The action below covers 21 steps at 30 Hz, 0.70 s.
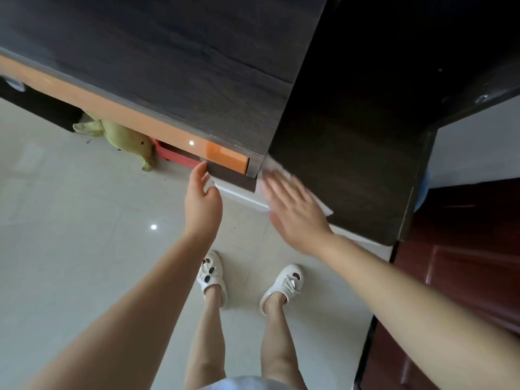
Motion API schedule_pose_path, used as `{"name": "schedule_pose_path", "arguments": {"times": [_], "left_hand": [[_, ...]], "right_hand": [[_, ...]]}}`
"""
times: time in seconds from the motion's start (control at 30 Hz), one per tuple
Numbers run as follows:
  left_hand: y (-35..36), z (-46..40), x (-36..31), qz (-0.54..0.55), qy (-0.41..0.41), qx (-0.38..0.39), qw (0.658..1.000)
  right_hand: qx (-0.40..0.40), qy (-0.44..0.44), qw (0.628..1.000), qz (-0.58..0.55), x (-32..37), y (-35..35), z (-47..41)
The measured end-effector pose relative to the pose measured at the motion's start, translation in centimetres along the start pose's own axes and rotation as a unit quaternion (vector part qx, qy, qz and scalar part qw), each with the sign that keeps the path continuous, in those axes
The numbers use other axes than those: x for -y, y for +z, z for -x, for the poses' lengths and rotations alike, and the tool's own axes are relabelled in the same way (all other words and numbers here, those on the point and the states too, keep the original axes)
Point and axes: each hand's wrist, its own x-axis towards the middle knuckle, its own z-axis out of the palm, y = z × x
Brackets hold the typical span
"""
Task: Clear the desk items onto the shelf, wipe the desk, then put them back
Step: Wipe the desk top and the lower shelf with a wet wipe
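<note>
Nearest the camera, two bare legs end in white slippers (211, 277) on the pale tiled floor (70, 220). Above them the left hand (202, 199) is open, fingers loosely curved, holding nothing, its fingertips just at the corner of the dark wood surface (174, 57). The right hand (292, 211) lies flat with fingers spread (motion-blurred), pressing a white cloth (323, 208) against the dark side panel (351, 136) beside that corner. An orange drawer front (135, 119) runs under the surface edge. Farther off, a green plush toy (123, 136) lies on the floor beside a red crate (174, 156).
</note>
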Motion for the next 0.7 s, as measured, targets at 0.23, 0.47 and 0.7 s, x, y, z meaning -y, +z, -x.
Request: {"name": "schedule_pose_path", "arguments": {"times": [0.23,0.47,0.7], "left_hand": [[-0.6,-0.2,0.1,0.015,-0.007,0.02,1.0],[-1.3,-0.7,0.3,0.033,-0.017,0.037,0.999],[-1.2,-0.7,-0.1,0.067,-0.007,0.022,0.997]], "right_hand": [[-0.015,-0.064,0.997,0.034,0.5,0.7,0.6],[-0.026,0.024,0.998,0.05,6.3,1.3,-3.0],[-0.012,0.101,0.993,0.055,10.2,0.3,-5.3]]}}
